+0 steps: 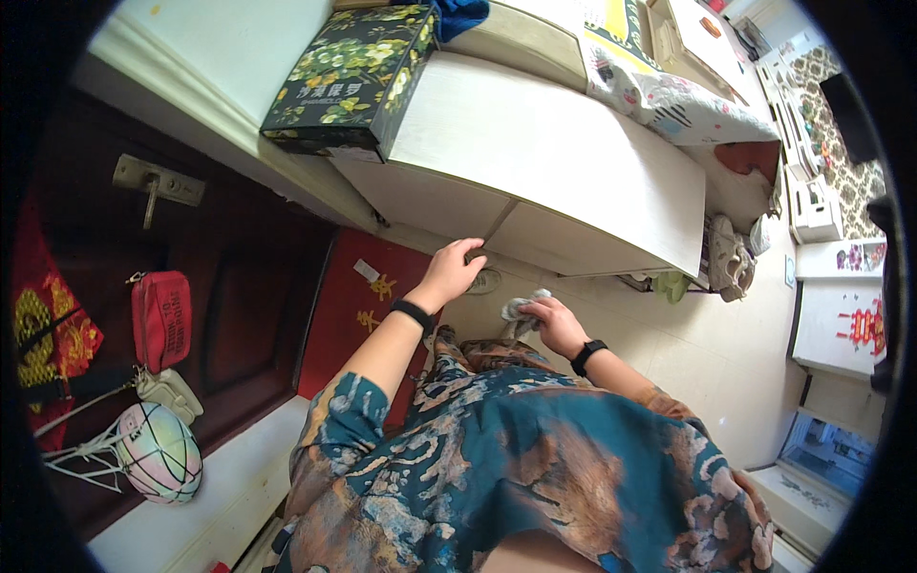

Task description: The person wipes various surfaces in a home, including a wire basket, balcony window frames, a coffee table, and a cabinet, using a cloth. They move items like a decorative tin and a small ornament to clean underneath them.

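Note:
My left hand (453,273) is empty, its thumb and fingers apart, in front of the lower doors of a white cabinet (544,157). In my right hand (558,326) is a crumpled grey-white cloth (525,309), gripped by the fingers above the tiled floor. Both wrists wear a dark band. Beyond my left hand a light shoe (484,281) shows on the floor by the cabinet's base. A dark floral box (354,79) lies on the left end of the cabinet top.
Left is a dark door (243,315) with a lever handle (150,197), a red bag (163,319), a cream bag (170,394) and a netted ball (159,451). A red mat (365,308) lies before it. Sneakers (727,261) and green slippers (670,286) stand by the cabinet's right end.

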The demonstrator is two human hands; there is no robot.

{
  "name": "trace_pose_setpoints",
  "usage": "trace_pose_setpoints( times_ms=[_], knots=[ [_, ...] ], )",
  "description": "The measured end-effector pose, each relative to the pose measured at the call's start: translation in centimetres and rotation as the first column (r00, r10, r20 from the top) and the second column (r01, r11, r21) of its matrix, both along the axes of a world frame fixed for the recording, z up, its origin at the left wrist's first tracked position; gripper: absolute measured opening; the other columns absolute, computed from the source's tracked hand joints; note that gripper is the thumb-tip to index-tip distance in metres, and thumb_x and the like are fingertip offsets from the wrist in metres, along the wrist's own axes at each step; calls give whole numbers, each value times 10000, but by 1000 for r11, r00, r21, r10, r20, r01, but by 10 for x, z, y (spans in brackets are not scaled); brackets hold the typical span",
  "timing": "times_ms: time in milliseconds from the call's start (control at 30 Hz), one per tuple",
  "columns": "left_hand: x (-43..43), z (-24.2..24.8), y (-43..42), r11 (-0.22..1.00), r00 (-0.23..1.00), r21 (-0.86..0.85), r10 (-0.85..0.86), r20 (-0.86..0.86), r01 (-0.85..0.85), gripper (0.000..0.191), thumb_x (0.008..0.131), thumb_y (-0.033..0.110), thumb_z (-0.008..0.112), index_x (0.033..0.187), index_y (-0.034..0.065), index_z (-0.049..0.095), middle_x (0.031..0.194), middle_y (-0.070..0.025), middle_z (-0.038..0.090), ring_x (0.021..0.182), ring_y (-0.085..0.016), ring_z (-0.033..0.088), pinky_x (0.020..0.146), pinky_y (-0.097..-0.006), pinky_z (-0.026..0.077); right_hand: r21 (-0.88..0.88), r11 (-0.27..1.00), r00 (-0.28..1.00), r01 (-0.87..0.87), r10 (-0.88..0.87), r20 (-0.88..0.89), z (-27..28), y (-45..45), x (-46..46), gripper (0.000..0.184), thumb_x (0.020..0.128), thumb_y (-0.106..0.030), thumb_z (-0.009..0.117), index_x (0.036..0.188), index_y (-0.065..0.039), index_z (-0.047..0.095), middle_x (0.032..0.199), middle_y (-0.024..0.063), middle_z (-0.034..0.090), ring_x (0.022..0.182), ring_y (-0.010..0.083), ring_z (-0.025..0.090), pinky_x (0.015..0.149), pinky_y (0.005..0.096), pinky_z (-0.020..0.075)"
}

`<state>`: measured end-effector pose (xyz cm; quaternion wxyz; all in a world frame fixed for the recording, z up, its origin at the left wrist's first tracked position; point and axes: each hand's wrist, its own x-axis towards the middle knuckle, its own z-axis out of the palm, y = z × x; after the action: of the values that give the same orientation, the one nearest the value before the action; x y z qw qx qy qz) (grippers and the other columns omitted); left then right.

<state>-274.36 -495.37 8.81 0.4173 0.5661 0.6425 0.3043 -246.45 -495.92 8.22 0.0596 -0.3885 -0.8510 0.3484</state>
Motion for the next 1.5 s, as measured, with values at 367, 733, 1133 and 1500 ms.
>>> trace_pose_setpoints(
  times_ms=[367,733,1133,1500],
  knots=[
    [73,-67,92,948,946,56,306,108,-314,630,765,230,781,1242,-11,447,1264,-254,568,1182,-386,555,991,-445,449,1,963,963,269,-269,11,16,-13,138,405,750,94,510,1070,-82,686,1068,156,653,1049,361,588,935,426,490],
    [108,-83,94,830,860,253,510,15,-496,542,768,140,756,1200,-22,470,1202,-188,528,1082,-330,545,952,-427,443,39,915,915,402,-403,28,10,-18,232,441,738,106,509,1096,-93,673,1093,152,639,1057,361,585,937,418,493],
    [134,-65,105,810,796,148,586,-154,-568,602,742,145,725,1252,-20,451,1251,-248,493,1186,-400,459,1033,-453,384,39,919,919,392,-390,-51,9,6,235,477,735,123,505,1111,-118,674,1143,155,630,1092,353,584,951,413,499],
    [104,-67,46,926,926,63,364,103,-371,573,738,67,714,1242,31,444,1215,-181,578,1136,-292,573,948,-400,485,81,971,961,226,-209,-181,26,37,191,462,741,107,530,1124,-116,663,1162,143,624,1113,352,581,976,419,491]
  ],
)
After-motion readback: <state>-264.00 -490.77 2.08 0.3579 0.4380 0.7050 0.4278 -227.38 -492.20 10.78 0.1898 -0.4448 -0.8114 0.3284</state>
